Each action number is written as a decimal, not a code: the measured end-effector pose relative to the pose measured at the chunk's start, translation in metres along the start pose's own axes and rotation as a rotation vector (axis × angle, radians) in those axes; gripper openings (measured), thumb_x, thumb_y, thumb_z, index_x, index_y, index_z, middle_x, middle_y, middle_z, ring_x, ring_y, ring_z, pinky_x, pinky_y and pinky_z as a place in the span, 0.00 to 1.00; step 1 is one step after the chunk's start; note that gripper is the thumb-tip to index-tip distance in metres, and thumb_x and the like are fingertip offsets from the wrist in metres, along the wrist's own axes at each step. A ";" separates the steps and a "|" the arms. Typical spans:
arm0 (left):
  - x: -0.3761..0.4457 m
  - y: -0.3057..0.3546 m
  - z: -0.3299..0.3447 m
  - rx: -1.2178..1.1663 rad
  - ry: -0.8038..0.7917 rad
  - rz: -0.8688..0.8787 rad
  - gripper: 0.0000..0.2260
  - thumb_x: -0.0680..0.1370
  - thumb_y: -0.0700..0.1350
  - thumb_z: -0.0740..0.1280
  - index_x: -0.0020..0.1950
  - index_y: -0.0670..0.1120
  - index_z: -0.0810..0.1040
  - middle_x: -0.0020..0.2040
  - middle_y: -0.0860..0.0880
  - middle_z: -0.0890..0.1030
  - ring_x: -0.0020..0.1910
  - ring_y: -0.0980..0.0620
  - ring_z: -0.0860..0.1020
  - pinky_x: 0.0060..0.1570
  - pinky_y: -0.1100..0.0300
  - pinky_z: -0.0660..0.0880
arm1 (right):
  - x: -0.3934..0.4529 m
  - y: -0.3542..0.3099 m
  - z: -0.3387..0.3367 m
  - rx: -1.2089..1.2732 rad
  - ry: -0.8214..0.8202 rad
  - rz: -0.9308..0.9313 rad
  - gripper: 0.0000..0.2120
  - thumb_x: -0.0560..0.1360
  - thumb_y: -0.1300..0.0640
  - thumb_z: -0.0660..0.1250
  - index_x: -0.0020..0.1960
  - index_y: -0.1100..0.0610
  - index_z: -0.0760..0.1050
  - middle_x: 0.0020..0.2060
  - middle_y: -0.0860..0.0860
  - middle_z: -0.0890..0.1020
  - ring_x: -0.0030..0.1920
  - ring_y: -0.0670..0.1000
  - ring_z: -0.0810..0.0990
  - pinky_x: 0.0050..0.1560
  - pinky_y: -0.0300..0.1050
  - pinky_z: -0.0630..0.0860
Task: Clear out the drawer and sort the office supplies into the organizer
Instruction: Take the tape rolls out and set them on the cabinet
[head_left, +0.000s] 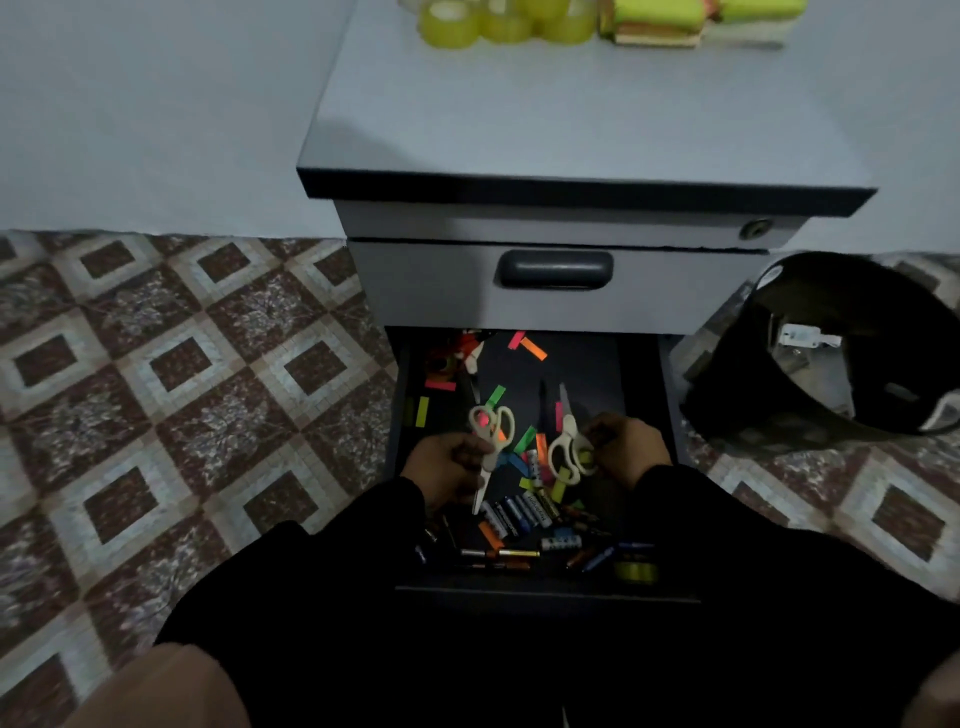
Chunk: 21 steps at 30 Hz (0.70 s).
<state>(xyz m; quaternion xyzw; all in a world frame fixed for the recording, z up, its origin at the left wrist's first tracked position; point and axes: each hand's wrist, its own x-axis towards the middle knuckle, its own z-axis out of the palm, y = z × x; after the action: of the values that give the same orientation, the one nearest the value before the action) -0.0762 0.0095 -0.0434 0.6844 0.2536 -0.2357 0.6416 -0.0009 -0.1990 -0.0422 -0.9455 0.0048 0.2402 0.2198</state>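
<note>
Scissors (491, 446) gripped in left hand (448, 470), second pair (570, 448) in right hand (626, 448), should lift blades-closed, clear of drawer (644, 364) batteries (519, 513).

Grey cabinet (561, 301), neon sticky tabs (535, 348), cream-handled scissors (491, 431), brown-and-white diamond-patterned floor tiles (176, 364).

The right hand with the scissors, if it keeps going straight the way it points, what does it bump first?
Probably the other scissors in the left hand; the right hand points leftward across the drawer. Depth is unclear.
</note>
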 end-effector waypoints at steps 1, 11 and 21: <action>-0.007 0.004 -0.002 -0.011 0.008 0.023 0.15 0.73 0.24 0.62 0.53 0.40 0.76 0.40 0.48 0.76 0.36 0.53 0.75 0.28 0.65 0.74 | -0.006 -0.002 -0.006 0.016 0.014 -0.011 0.13 0.74 0.66 0.64 0.57 0.58 0.79 0.55 0.59 0.81 0.58 0.58 0.78 0.59 0.46 0.72; -0.095 0.067 -0.030 -0.068 0.067 0.202 0.14 0.74 0.25 0.63 0.55 0.40 0.74 0.41 0.47 0.74 0.36 0.52 0.74 0.27 0.66 0.75 | -0.074 -0.050 -0.086 0.108 0.119 -0.235 0.12 0.71 0.68 0.66 0.52 0.59 0.79 0.48 0.54 0.82 0.51 0.52 0.80 0.44 0.33 0.69; -0.137 0.140 -0.056 -0.010 0.078 0.415 0.13 0.74 0.27 0.64 0.50 0.45 0.77 0.44 0.47 0.76 0.39 0.53 0.76 0.33 0.63 0.77 | -0.108 -0.114 -0.159 0.247 0.208 -0.425 0.10 0.71 0.71 0.66 0.49 0.63 0.79 0.39 0.54 0.79 0.30 0.44 0.77 0.34 0.33 0.76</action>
<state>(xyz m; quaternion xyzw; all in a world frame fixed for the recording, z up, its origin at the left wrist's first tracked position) -0.0893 0.0525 0.1550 0.7275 0.1330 -0.0706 0.6694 -0.0109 -0.1726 0.1796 -0.9109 -0.1419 0.0877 0.3773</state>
